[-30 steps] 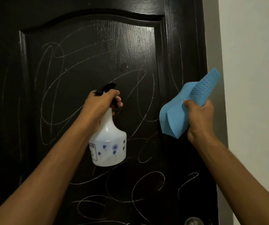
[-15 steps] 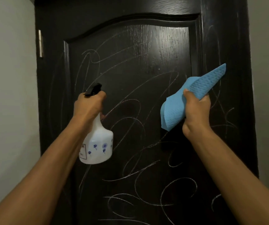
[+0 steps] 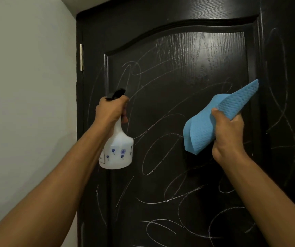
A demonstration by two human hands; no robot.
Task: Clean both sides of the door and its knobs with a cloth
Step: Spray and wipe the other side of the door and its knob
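Since a second ago the view has swung right to left, baring the wall (image 3: pixel 27 104) and hinge (image 3: pixel 81 57); both hands kept their hold. Nearest, the left hand (image 3: pixel 111 111) has its fingers wrapped round the neck of a smooth white bottle (image 3: pixel 116 150), by the black trigger. The right hand (image 3: pixel 227 132) clutches a waffled blue cloth (image 3: pixel 202 129), folded loosely. Behind stands the door (image 3: pixel 187 68), glossy, grained, dark, scrawled with chalky loops. Best to mist the arched panel evenly, then wipe from the top down.

Your one head camera faces the black door (image 3: pixel 187 72) at close range, its hinge (image 3: pixel 81 57) at ten o'clock.
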